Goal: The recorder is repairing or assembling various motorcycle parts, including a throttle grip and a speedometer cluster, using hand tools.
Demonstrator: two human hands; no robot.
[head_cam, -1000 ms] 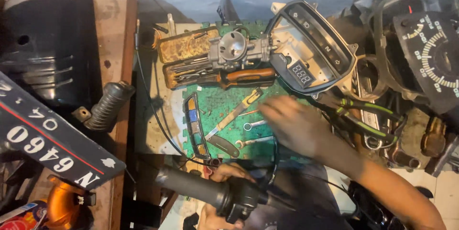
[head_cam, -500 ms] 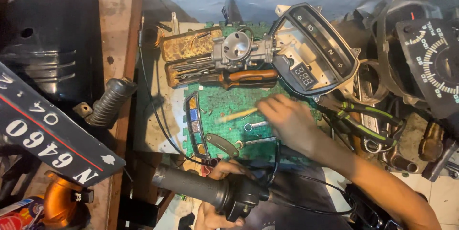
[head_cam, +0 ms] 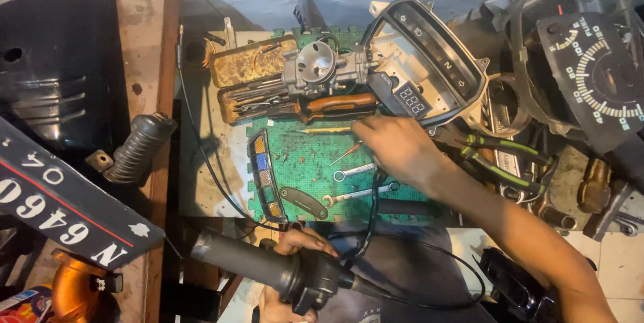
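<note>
While my left fingers (head_cam: 305, 241) stay wrapped tight around the black handlebar grip (head_cam: 245, 260) at the bench's near edge, my right hand (head_cam: 396, 148) reaches over the green mat (head_cam: 302, 155), fingers curled together; whether they pinch anything I cannot tell. Just beside them lie a brass-coloured screwdriver (head_cam: 325, 130), a small red-handled tool (head_cam: 345, 153) and two wrenches (head_cam: 355, 182).

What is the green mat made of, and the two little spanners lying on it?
The green mat looks like soft foam: matte, dimpled surface, jigsaw-cut edges. The two spanners look like bare steel, silvery and shiny. The right hand hovers beside them.
</note>
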